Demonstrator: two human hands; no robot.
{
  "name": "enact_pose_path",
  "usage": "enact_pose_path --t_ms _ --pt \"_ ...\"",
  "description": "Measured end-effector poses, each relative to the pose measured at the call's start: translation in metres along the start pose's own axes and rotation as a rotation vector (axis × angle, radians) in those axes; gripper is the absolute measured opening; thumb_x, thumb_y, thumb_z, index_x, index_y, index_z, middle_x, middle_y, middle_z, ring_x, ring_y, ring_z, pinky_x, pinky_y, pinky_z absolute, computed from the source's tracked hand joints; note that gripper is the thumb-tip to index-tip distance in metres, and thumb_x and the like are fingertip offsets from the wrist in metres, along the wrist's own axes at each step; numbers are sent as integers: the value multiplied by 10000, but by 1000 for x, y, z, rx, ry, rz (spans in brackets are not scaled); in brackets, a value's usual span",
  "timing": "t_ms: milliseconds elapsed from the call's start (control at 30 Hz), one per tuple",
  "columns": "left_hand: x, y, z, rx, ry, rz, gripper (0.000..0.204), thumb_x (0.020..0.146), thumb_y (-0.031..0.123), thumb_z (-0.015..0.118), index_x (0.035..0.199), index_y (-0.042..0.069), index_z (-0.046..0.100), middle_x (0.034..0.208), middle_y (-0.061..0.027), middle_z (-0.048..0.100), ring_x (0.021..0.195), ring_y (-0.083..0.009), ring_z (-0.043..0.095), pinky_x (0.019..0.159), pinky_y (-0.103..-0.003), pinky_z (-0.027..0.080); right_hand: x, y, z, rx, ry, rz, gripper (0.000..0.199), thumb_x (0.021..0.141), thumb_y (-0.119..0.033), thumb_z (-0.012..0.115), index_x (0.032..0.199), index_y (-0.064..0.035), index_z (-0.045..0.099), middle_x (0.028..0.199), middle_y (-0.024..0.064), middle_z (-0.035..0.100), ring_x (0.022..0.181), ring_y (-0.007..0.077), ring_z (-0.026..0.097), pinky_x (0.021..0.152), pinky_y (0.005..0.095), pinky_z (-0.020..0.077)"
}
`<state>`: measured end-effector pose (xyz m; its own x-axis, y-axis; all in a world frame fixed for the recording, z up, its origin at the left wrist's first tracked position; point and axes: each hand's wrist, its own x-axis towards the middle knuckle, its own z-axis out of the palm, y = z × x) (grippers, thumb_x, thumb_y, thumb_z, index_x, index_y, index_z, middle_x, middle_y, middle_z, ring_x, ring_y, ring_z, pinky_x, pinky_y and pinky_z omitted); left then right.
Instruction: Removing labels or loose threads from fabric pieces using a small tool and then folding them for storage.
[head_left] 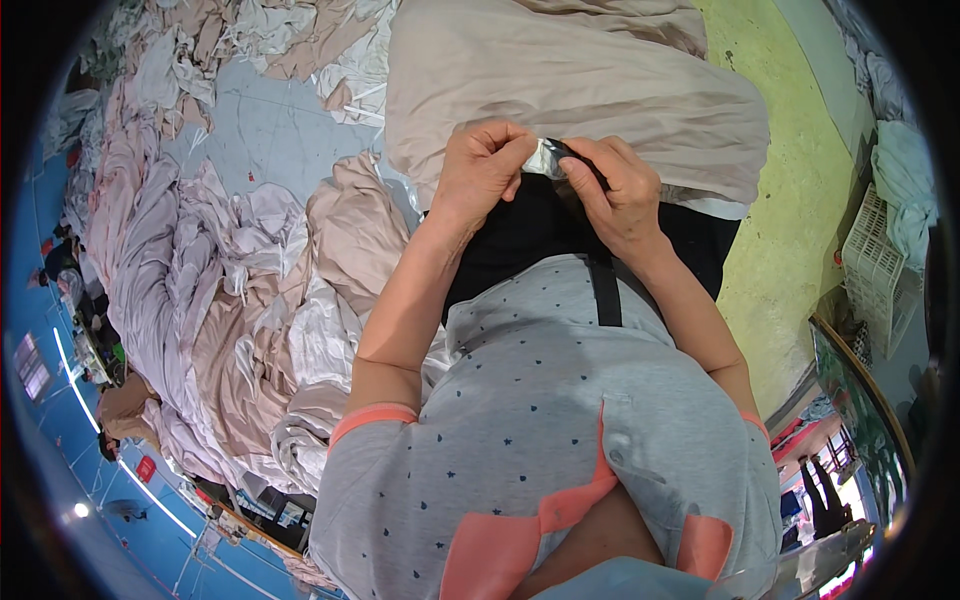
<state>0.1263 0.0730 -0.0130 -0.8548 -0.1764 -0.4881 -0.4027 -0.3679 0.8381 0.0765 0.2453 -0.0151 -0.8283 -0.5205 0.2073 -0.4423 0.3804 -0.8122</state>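
In front of my waist, my right hand point(617, 187) grips a small black thing with a shiny, silvery-white end point(544, 160); its kind is not clear. Thumb and fingers of my left hand point(485, 172) are pinched together right beside that pale end. Whatever sits in the left pinch, if anything, is hidden. Beyond both hands spreads a large piece of beige cloth point(580, 75), loosely folded. Black fabric point(545, 225) covers my lap under the hands, and a black strap point(605, 290) hangs over my grey shirt.
Heaps of pink, beige and white cloth point(180, 250) fill the left side on a grey floor point(260, 130). A yellow-green surface point(770, 200) runs along the right. Farther right stand a white plastic crate point(872, 255) and a dark panel with a curved rim point(860, 390).
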Motion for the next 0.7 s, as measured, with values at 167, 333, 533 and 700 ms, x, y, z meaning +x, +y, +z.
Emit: enact_pose_path --t_ms 167,333,533,700 --pt "0 -1 -1 18 -39 21 124 885 105 607 804 14 628 611 26 532 429 -27 413 376 -167 290 1 3 2 -7 23 -33 161 820 -112 672 963 -39 668 735 86 606 616 217 582 541 303 450" --pt "1 -1 -1 17 -44 10 132 888 106 601 794 16 625 605 27 527 426 -25 406 372 -167 293 1 4 2 -7 39 -49 160 811 -134 681 948 -51 676 737 79 610 597 217 600 521 307 461" --pt "2 0 -1 23 -43 -3 142 885 104 598 780 11 620 607 24 525 423 -26 409 375 -173 297 1 2 1 -10 28 -38 176 803 -79 688 969 -23 672 731 94 600 613 208 570 538 292 441" --pt "2 -1 -1 9 -47 -4 148 877 101 603 763 7 614 608 24 521 421 -30 418 379 -181 298 2 3 2 -50 58 -71 151 795 -131 692 928 -60 683 723 68 609 591 203 597 512 300 457"
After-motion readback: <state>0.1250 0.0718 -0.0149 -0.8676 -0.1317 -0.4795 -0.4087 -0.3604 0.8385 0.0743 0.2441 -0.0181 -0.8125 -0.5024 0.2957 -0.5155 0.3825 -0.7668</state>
